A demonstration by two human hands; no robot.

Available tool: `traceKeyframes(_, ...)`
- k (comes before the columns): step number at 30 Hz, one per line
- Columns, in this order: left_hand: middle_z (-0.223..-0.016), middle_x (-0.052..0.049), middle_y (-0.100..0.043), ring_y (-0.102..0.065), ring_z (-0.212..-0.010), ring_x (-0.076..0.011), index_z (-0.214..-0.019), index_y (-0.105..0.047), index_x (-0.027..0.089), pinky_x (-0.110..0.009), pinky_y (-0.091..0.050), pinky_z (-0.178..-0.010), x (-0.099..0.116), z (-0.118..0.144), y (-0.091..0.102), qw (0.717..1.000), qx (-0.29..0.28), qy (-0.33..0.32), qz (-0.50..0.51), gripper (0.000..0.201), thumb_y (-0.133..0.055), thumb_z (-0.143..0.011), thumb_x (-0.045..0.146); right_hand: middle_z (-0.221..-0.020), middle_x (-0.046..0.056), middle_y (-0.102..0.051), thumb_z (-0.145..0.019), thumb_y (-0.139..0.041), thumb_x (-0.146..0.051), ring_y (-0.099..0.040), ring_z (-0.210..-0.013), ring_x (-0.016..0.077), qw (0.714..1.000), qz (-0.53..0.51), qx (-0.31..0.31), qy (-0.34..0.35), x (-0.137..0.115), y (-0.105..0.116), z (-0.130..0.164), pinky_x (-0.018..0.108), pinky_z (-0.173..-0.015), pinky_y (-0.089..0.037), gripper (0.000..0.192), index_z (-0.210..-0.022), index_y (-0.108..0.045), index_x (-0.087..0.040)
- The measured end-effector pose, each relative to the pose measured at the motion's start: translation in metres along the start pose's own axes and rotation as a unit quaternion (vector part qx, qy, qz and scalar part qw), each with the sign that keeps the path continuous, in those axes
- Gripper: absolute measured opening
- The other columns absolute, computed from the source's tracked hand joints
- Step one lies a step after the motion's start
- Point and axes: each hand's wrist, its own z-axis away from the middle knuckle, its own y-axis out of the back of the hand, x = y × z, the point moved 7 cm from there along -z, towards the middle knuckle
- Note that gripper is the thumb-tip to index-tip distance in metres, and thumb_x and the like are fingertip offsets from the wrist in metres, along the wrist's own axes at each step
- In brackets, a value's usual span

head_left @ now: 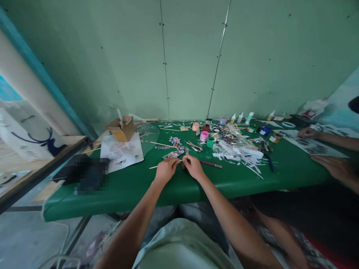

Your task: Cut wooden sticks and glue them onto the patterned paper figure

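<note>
My left hand (166, 169) and my right hand (192, 166) rest close together on the green table (123, 186), fingers pinched around the near end of a strip of colourful patterned paper (176, 148) that runs away from me. A thin wooden stick (153, 166) lies under my left fingers. A dark red pencil (211, 164) lies just right of my right hand.
An open cardboard box (122, 127) on white sheets (121, 152) sits at the left. Metal pliers (194, 146), small paint pots (204, 136), glue bottles (240, 117), sticks and white paper scraps (246, 157) crowd the back right. Another person's hands (331, 164) rest on printed sheets at far right.
</note>
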Motion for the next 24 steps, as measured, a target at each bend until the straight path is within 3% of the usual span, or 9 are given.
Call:
traceKeyframes(14, -0.09, -0.005, -0.07, -0.064, -0.083, -0.0172, -0.096, -0.067, 0.021, -0.027, -0.048, -0.076, -0.0013, -0.0025, -0.004, 0.998, -0.037, 0.034, -0.022, 0.022, -0.046, -0.09, 0.025, -0.06, -0.001, -0.057, -0.086, -0.044, -0.033, -0.058, -0.056, 0.0149, 1.0, -0.004, -0.001, -0.017, 0.0051, -0.0018, -0.0015, 0.024, -0.058, -0.043, 0.021, -0.07, -0.051, -0.02)
traceKeyframes(24, -0.095, -0.002, -0.072, -0.066, -0.086, -0.0158, -0.1, -0.07, 0.027, -0.024, -0.048, -0.075, -0.0064, 0.0008, -0.0018, 0.999, -0.019, 0.029, -0.029, 0.022, -0.052, -0.088, 0.029, -0.059, -0.001, -0.056, -0.087, -0.043, -0.033, -0.056, -0.056, 0.0145, 1.0, 0.013, -0.008, -0.008, 0.0082, -0.0023, -0.003, 0.024, -0.058, -0.042, 0.023, -0.068, -0.05, -0.021)
